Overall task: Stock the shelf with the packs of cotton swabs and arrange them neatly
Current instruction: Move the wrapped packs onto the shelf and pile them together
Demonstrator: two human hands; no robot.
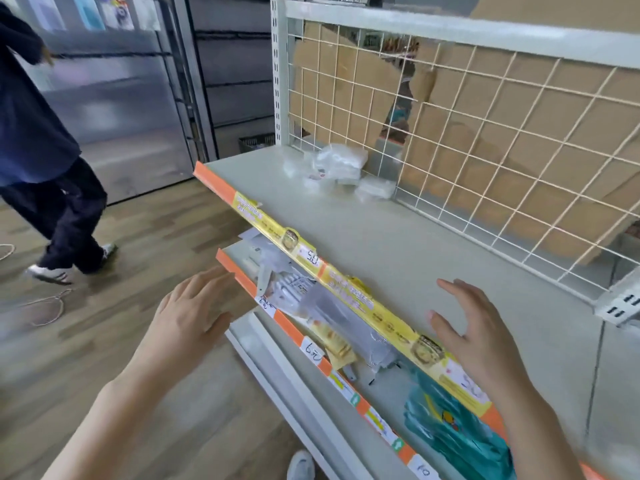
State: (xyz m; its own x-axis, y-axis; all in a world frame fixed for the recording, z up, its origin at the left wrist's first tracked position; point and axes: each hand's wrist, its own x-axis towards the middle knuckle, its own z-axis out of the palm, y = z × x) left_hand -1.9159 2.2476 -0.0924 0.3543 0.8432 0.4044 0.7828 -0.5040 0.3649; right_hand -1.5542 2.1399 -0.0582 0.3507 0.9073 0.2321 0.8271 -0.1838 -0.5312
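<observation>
Fingers (453,288) of L hand (187,317) & R hand (481,341) spread, empty; swab packs (341,168) at shelf (398,251) back blurred, labels unreadable.

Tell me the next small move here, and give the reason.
Probably reach forward to the packs of cotton swabs: they lie in a loose heap at the far end of the top shelf, while the left hand and right hand are both open and empty.

2 hands (188,317) (476,337), 3 shelves (381,244), 1 pile swab pks (341,168)
</observation>
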